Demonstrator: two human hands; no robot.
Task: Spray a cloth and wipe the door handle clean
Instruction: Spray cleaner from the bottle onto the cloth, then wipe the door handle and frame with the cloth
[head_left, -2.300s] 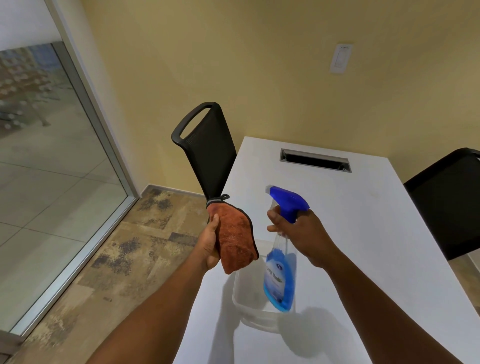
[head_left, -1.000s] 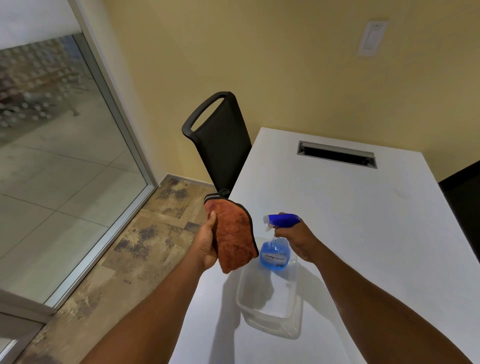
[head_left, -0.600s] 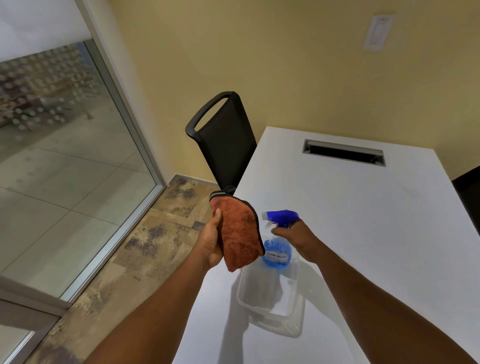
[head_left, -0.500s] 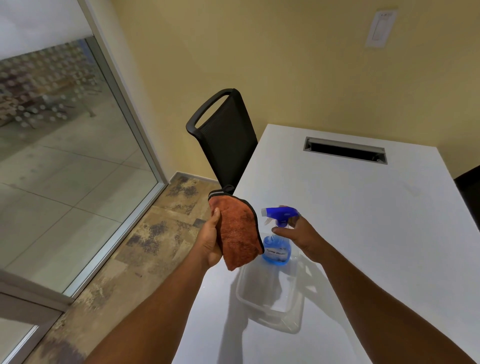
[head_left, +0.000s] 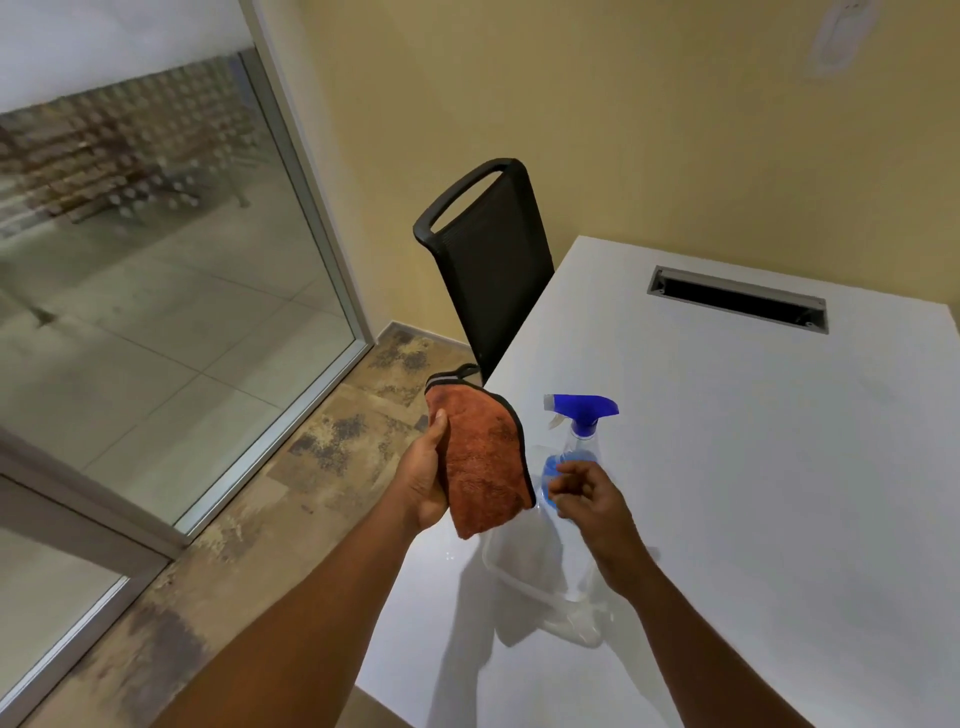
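The folded rust-orange microfibre cloth (head_left: 485, 462) hangs pinched in the left hand (head_left: 423, 480), thumb on its front. Beside it, the right hand (head_left: 589, 501) hovers loosely open, just off the blue-headed clear spray bottle (head_left: 576, 441) standing in the clear plastic tub (head_left: 545, 597)

Both forearms (head_left: 322, 613) bare, no sleeves visible; hands (head_left: 423, 480) ungloved.

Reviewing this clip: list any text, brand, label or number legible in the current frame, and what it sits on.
None can be read.
Spray bottle: its label is hidden behind the right hand.
Wall plate: blurred, no marking legible.
Orange cloth in the left hand: no tag text visible.
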